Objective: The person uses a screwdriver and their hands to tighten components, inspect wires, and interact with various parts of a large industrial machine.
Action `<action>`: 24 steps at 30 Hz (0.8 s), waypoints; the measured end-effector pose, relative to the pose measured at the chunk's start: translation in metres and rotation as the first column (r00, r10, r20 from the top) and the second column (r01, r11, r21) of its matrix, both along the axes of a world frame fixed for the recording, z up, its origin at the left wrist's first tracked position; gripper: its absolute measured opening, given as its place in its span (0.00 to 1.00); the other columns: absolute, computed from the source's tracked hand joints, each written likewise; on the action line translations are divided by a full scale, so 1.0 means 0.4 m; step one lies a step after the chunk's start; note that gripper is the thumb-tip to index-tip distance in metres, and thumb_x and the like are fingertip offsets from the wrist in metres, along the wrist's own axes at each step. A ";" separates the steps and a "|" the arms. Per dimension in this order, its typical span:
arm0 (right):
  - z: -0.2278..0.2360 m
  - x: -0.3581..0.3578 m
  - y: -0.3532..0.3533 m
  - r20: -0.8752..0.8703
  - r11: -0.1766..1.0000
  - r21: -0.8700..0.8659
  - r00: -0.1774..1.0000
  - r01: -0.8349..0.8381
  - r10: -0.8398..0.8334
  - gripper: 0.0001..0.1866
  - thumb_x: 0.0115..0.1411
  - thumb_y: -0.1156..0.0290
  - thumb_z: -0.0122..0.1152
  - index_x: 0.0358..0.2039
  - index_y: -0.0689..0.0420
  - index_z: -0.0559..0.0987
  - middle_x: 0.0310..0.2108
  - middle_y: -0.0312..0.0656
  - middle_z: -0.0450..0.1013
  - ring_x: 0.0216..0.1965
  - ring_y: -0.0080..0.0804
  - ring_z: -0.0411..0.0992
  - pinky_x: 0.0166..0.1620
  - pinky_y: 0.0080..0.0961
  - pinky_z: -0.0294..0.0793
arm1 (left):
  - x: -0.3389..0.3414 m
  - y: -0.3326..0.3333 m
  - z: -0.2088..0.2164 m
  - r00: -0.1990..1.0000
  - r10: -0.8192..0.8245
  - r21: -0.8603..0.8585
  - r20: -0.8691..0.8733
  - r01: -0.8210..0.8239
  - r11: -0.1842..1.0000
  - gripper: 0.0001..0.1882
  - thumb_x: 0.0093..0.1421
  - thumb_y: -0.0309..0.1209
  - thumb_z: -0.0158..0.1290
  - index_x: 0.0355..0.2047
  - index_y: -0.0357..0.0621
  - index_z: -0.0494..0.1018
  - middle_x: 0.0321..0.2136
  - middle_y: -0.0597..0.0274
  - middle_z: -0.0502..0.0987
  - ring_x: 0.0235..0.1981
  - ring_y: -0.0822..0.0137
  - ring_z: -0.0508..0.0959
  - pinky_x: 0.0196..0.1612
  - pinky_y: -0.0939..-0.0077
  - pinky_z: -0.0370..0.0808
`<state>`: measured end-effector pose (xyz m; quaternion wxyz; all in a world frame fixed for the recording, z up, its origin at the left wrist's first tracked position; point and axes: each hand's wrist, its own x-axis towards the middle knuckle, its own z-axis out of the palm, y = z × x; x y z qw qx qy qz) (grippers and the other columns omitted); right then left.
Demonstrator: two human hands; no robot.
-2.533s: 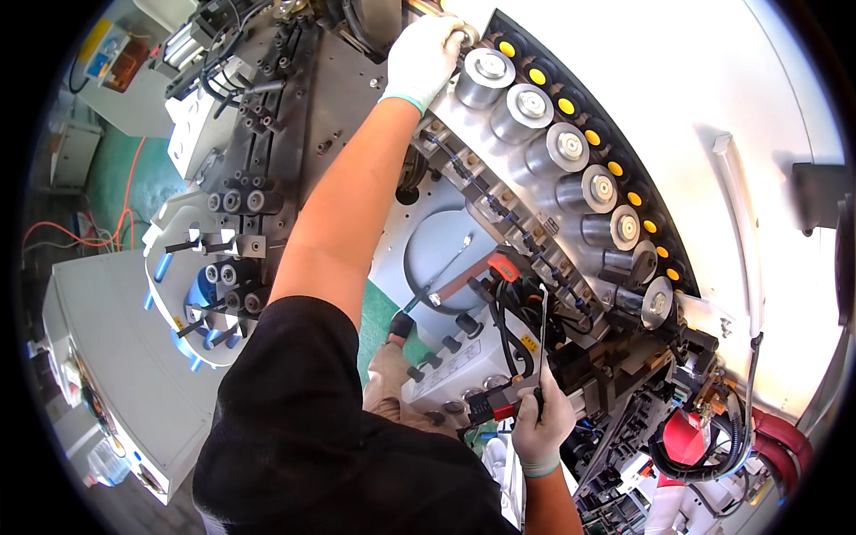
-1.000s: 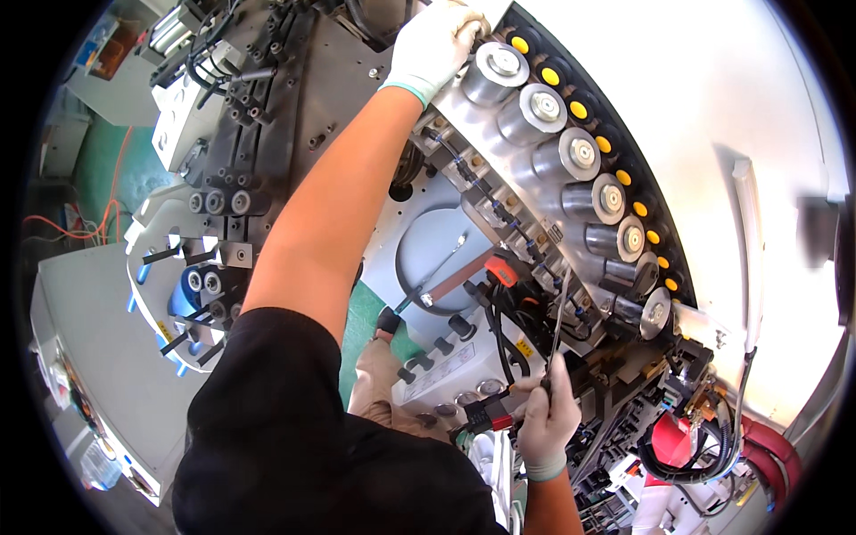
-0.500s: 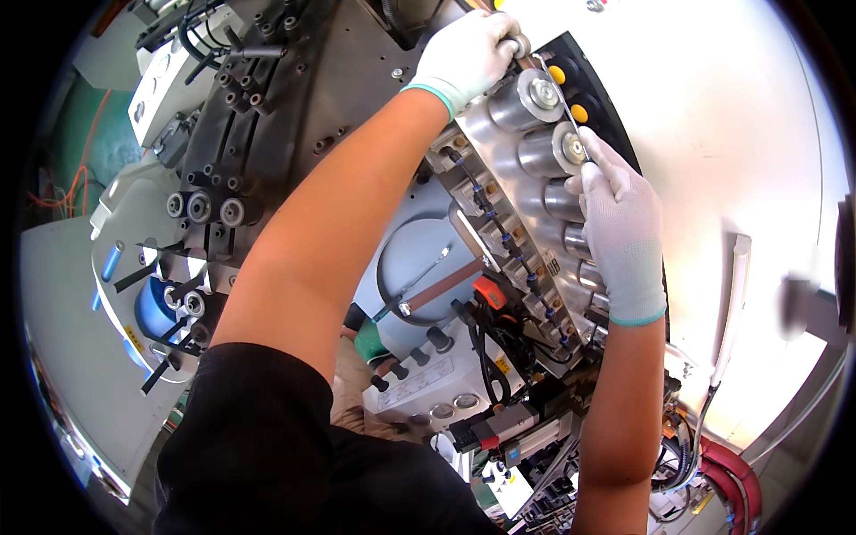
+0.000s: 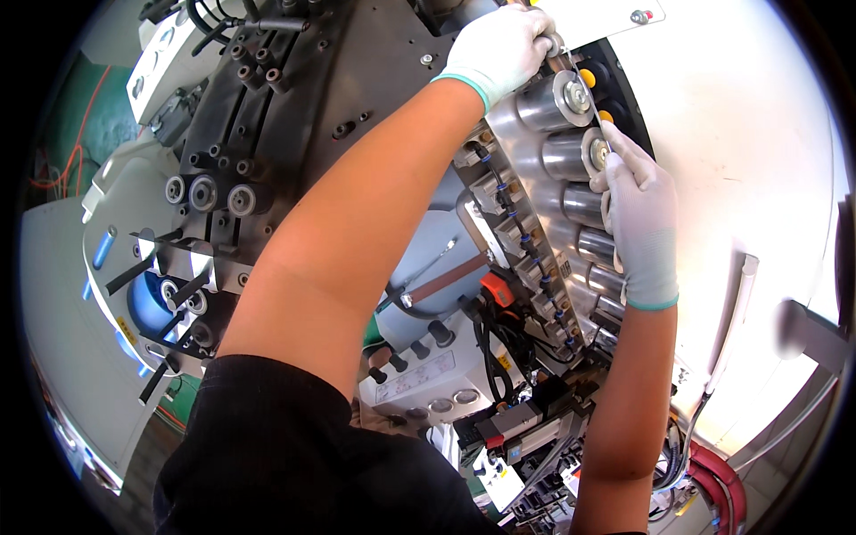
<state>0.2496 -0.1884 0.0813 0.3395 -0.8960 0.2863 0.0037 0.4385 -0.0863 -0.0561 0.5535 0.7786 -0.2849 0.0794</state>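
Both my hands wear white gloves with green cuffs, at the upper end of a row of metal rollers (image 4: 571, 156). My left hand (image 4: 501, 52) is closed at a small metal cylinder end (image 4: 555, 45); its fingers partly hide it. A thin metal rod (image 4: 584, 85) slants from beside that cylinder down to my right hand (image 4: 644, 201). My right thumb and fingers pinch the lower end of the rod, in front of the rollers' flanged ends. Whether the rod's upper end touches my left fingers is unclear.
Yellow round caps (image 4: 588, 78) sit on a black panel beside the rollers. A dark metal plate with small guide rollers (image 4: 204, 193) lies left. Below are a grey control box (image 4: 419, 383), black cables (image 4: 486, 343), and an orange-red part (image 4: 496, 290). A white panel (image 4: 740, 152) stands right.
The whole view has shifted, so the machine and both hands appear farther right. Both hands keep about the same places at the rollers, and the rod stays in my right fingers.
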 end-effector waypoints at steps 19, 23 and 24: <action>-0.043 0.011 -0.034 0.079 0.956 -0.220 0.973 -0.193 0.215 0.19 0.72 0.70 0.53 0.60 0.56 0.81 0.38 0.48 0.83 0.33 0.30 0.79 0.43 0.27 0.78 | -0.004 0.008 0.008 1.000 0.018 -0.026 0.021 -0.018 1.000 0.07 0.65 0.32 0.54 0.37 0.43 0.78 0.35 0.46 0.81 0.42 0.44 0.81 0.48 0.53 0.77; -0.028 0.005 -0.020 0.020 0.940 -0.273 0.975 -0.206 0.220 0.19 0.72 0.69 0.52 0.60 0.56 0.81 0.37 0.54 0.82 0.34 0.38 0.81 0.45 0.30 0.79 | 0.003 0.006 -0.001 0.999 0.029 -0.012 0.045 -0.028 1.000 0.07 0.64 0.33 0.54 0.37 0.44 0.78 0.35 0.47 0.82 0.41 0.44 0.81 0.48 0.53 0.77; -0.024 0.006 -0.019 0.004 0.933 -0.289 0.974 -0.214 0.225 0.19 0.72 0.69 0.52 0.60 0.56 0.81 0.37 0.53 0.82 0.34 0.38 0.81 0.45 0.30 0.79 | 0.003 0.005 -0.002 0.999 0.025 -0.013 0.039 -0.024 1.000 0.07 0.64 0.33 0.54 0.37 0.44 0.78 0.35 0.47 0.82 0.41 0.45 0.81 0.48 0.54 0.77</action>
